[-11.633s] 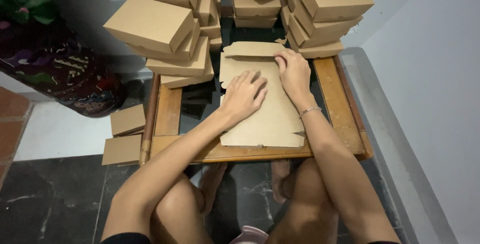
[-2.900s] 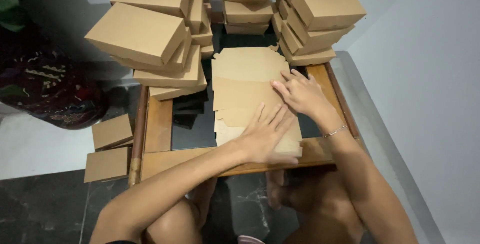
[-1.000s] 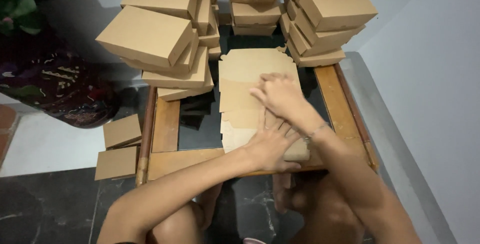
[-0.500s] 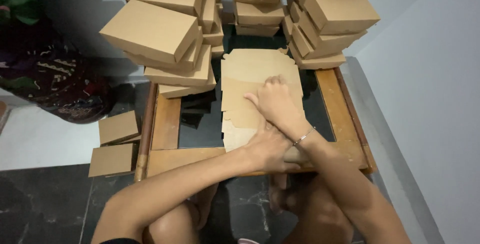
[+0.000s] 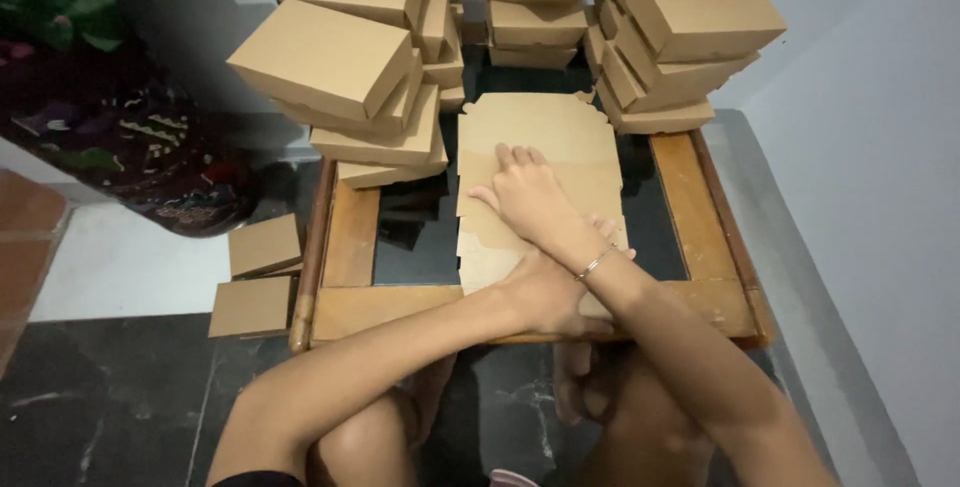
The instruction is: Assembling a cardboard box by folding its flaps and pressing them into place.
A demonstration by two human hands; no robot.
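Item: I see a flat, unfolded sheet of brown cardboard with die-cut notched edges [image 5: 540,162], a box blank not yet folded up.
Pose: it lies flat, long side running away from me, far edge near the stacked boxes, near edge toward the front rail.
Place: it rests on a low table with a wooden frame and dark glass top [image 5: 690,207].
Contact: my right hand [image 5: 525,197] presses palm-down on its middle, fingers spread; my left hand [image 5: 550,292] presses its near end, crossed under the right wrist.
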